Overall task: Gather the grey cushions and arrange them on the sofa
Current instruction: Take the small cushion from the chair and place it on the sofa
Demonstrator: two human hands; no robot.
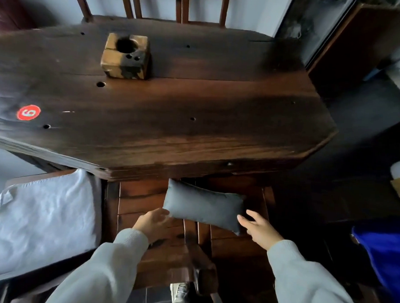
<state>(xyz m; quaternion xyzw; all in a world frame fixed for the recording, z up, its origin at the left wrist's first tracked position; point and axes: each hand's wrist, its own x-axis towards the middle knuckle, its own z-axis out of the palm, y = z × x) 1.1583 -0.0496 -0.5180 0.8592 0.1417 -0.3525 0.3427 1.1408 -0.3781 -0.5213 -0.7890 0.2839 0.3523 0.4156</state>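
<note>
Broadly, the dark wooden table filled the view. Just below its near edge, a small grey cushion lay on a wooden chair seat. The left hand touched its left end, fingers loose; the right hand hovered open beside its right end. Gathering seemed underway; next, both hands would need to close and lift.

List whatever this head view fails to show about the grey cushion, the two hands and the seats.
- Grey cushion: its far edge tucks under the dark table; more cushions there are unseen.
- Left hand and right hand: both blurred at the cushion's ends; contact and grip unclear.
- White cushion: cut by the left edge.
- Sofa: cannot be identified.
</note>
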